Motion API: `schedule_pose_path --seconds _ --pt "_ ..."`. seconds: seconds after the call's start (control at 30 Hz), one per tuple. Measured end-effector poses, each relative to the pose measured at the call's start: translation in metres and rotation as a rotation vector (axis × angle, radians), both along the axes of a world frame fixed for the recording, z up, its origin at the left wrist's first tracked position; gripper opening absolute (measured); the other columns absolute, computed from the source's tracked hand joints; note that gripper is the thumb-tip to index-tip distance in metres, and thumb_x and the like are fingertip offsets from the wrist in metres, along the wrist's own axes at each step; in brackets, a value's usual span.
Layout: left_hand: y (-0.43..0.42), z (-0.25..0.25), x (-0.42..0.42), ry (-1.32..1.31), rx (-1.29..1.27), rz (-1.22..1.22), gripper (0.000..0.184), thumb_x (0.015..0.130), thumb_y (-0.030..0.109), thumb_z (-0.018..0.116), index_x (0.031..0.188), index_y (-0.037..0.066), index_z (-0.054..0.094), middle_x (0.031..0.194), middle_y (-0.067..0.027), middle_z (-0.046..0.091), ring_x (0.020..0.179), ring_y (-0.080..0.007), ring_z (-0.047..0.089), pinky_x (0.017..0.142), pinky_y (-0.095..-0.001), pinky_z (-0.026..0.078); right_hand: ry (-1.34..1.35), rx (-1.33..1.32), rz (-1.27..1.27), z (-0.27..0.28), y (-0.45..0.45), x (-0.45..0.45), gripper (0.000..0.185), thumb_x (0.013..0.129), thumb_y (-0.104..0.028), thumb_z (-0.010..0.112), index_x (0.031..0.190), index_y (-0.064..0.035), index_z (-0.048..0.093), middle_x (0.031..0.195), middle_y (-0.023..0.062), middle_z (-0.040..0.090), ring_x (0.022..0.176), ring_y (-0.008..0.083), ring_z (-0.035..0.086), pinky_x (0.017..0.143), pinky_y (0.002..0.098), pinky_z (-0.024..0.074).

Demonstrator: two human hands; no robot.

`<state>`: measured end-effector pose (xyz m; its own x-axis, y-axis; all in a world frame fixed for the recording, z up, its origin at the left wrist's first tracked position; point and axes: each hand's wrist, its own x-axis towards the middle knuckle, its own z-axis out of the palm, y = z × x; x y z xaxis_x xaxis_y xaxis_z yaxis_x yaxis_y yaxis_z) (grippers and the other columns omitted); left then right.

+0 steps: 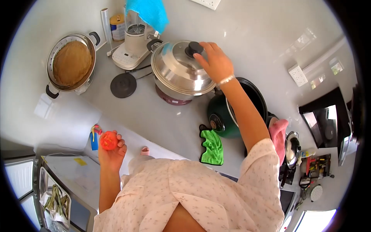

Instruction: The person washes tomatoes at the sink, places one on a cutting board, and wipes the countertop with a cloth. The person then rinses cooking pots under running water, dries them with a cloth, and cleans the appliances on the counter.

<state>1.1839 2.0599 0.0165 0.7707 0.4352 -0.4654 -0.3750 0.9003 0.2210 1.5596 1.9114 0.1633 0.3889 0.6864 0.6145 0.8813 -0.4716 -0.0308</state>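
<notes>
At the table [147, 123], seen from beside the person: the right hand [218, 65] has its thumb and fingers closed at the black knob [194, 48] of the domed lid [174, 63], which covers the steel pot [164, 86]. The left hand [110, 157], held low beyond the table's edge, grips what appears to be a cut tomato [109, 140], red face showing. The right forearm crosses a dark green cooker [224, 120]; a bright green cloth [212, 147] lies nearby. Likely faults: a grip from one side could let the broad lid tip or skid; if the pot is hot, which cannot be told, steam at a raised rim could scald the bare wrist; the forearm could knock the cooker's rim; and the tomato, if wet and loosely held, could slip to the floor.
</notes>
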Motion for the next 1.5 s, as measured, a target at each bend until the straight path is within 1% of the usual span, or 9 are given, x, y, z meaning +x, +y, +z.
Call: schedule_pose_path --seconds 0.13,0.27,0.37,0.43,0.53,0.73,0.87,1.07,1.5 --pt "0.032 -0.012 -0.017 -0.015 -0.030 0.055 0.031 0.094 0.036 0.051 0.100 0.006 0.056 0.084 -0.0083 0.060 0.067 -0.0193 0.051 0.054 -0.0293 0.040 -0.031 -0.151 -0.156 -0.016 0.047 0.033 0.045 0.088 -0.048 0.057 0.119 -0.0156 0.059 0.114 0.0078 0.059 0.092 0.0259 0.064 0.071 0.0391 0.0531" --pt "0.054 -0.018 -0.024 0.017 -0.034 0.084 0.030 0.094 0.035 0.051 0.100 0.006 0.057 0.084 -0.0086 0.060 0.067 -0.0194 0.052 0.054 -0.0291 0.041 0.084 -0.255 -0.250 -0.026 0.064 0.045 0.045 0.089 -0.053 0.053 0.113 -0.0153 0.061 0.106 0.0108 0.058 0.089 0.0287 0.064 0.073 0.0418 0.0529" --pt "0.063 -0.013 -0.016 0.044 -0.014 0.042 0.030 0.093 0.035 0.052 0.100 0.006 0.057 0.084 -0.0086 0.060 0.068 -0.0198 0.053 0.055 -0.0291 0.042 0.215 -0.238 -0.333 -0.028 0.065 0.042 0.036 0.089 -0.046 0.054 0.109 -0.0161 0.062 0.107 0.0114 0.058 0.087 0.0308 0.064 0.074 0.0417 0.0532" --pt "0.068 -0.013 -0.005 0.038 -0.010 0.002 0.030 0.093 0.035 0.052 0.100 0.006 0.057 0.084 -0.0085 0.060 0.068 -0.0198 0.053 0.055 -0.0292 0.042 0.152 -0.226 -0.231 -0.025 0.064 0.045 0.028 0.088 -0.038 0.055 0.106 -0.0172 0.061 0.103 0.0135 0.059 0.086 0.0329 0.064 0.074 0.0416 0.0538" --pt "0.072 -0.011 0.010 0.020 -0.008 -0.064 0.031 0.092 0.034 0.053 0.101 0.005 0.057 0.084 -0.0083 0.061 0.068 -0.0198 0.053 0.056 -0.0293 0.042 0.099 -0.128 -0.337 -0.010 0.061 0.053 0.026 0.086 -0.033 0.055 0.108 -0.0199 0.062 0.100 0.0127 0.061 0.086 0.0332 0.064 0.075 0.0415 0.0538" --pt "0.074 -0.009 0.033 0.077 0.006 -0.136 0.027 0.095 0.031 0.049 0.102 0.005 0.056 0.085 -0.0064 0.060 0.068 -0.0182 0.051 0.054 -0.0277 0.039 0.025 0.136 -0.313 0.056 -0.008 0.056 0.030 0.092 -0.039 0.051 0.114 -0.0242 0.063 0.101 0.0113 0.062 0.090 0.0318 0.063 0.075 0.0402 0.0511" --pt "0.080 -0.021 0.043 -0.002 0.016 -0.204 0.027 0.095 0.031 0.049 0.103 0.006 0.056 0.086 -0.0066 0.061 0.069 -0.0185 0.052 0.055 -0.0273 0.040 -0.007 0.159 -0.418 0.072 -0.075 0.058 0.028 0.092 -0.037 0.051 0.113 -0.0217 0.063 0.103 0.0131 0.062 0.089 0.0340 0.062 0.076 0.0407 0.0507" --pt "0.079 -0.019 0.062 0.000 0.028 -0.268 0.027 0.095 0.031 0.050 0.104 0.005 0.055 0.088 -0.0066 0.061 0.071 -0.0182 0.052 0.057 -0.0275 0.041 0.020 0.056 -0.673 0.043 -0.167 0.053 0.027 0.093 -0.036 0.050 0.112 -0.0206 0.062 0.103 0.0144 0.061 0.088 0.0352 0.062 0.075 0.0423 0.0508" --pt "0.068 -0.014 0.088 -0.006 0.002 -0.362 0.026 0.095 0.031 0.050 0.103 0.006 0.055 0.088 -0.0057 0.060 0.071 -0.0173 0.051 0.057 -0.0268 0.040 0.030 -0.142 -0.788 -0.019 -0.235 0.036 0.024 0.091 -0.033 0.055 0.110 -0.0203 0.063 0.100 0.0120 0.060 0.085 0.0320 0.063 0.073 0.0424 0.0522"
